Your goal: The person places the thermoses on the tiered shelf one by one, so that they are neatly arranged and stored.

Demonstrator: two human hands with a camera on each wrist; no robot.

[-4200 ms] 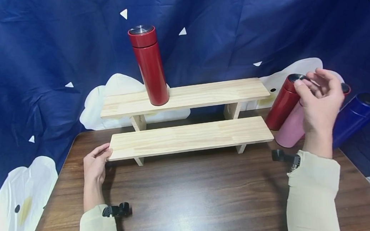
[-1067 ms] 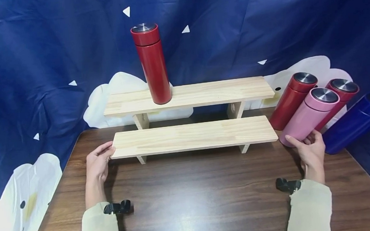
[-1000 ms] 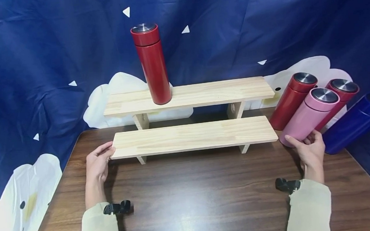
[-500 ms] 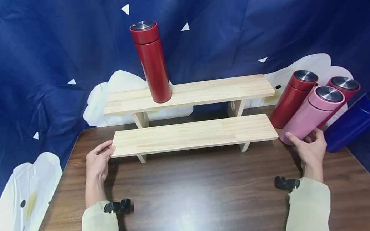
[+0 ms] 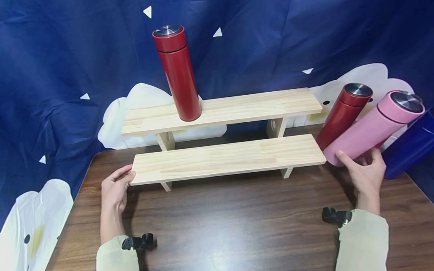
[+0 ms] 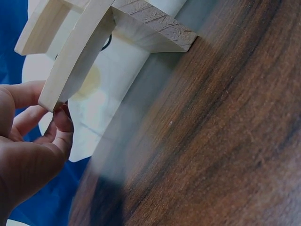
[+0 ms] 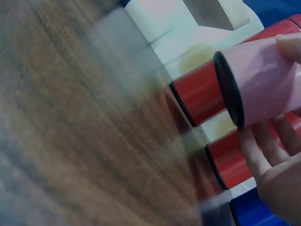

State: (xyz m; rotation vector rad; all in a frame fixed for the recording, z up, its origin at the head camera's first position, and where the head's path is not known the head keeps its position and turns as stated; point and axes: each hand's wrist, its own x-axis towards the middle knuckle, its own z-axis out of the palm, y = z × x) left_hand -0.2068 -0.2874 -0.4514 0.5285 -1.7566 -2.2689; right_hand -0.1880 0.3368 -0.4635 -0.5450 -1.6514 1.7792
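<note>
In the right hand (image 5: 367,178), the pink bottle (image 5: 375,126) has just tipped further to the right, and its base has come up off the desk (image 5: 223,219) — so its weight now seems to rest in that grip. The hand grasps it low, thumb on the near side, fingers curled underneath. Close behind are a nearer red bottle (image 5: 342,118) and a half-hidden red bottle (image 7: 230,162), with the blue bottle (image 5: 421,142) furthest right. Over on the other side, the left hand (image 5: 114,193) pinches the end of the lower shelf (image 5: 226,158) — behind it, a shelved red bottle (image 5: 179,77) stands upright on the upper shelf (image 5: 253,107).
</note>
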